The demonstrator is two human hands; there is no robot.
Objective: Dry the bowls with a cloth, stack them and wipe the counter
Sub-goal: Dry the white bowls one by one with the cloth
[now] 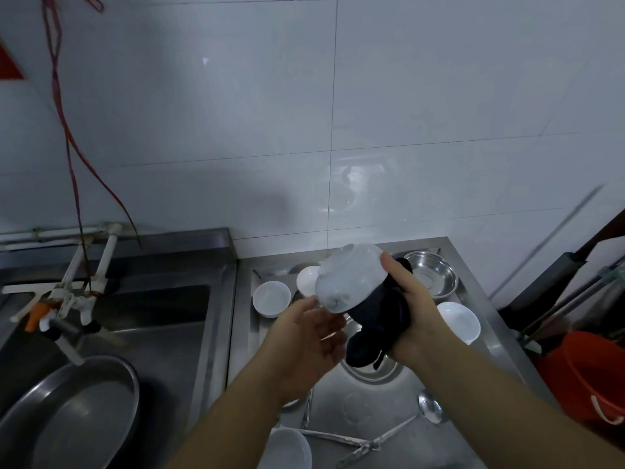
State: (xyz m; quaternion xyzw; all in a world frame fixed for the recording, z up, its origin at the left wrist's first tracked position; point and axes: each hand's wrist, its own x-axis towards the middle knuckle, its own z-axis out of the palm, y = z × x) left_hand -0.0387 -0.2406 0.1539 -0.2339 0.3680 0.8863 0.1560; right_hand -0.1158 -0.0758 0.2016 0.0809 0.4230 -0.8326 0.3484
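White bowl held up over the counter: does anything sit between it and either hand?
On the right side, yes: the dark cloth lies between the right hand and the white bowl, bunched round its mouth. The left hand is open just below the bowl, with nothing visible between them; actual contact is unclear.

A steel worktop [490, 319] fills the lower right, carrying white bowls [271, 297], a steel bowl [436, 275], a ladle [429, 409] and spoons [338, 436].
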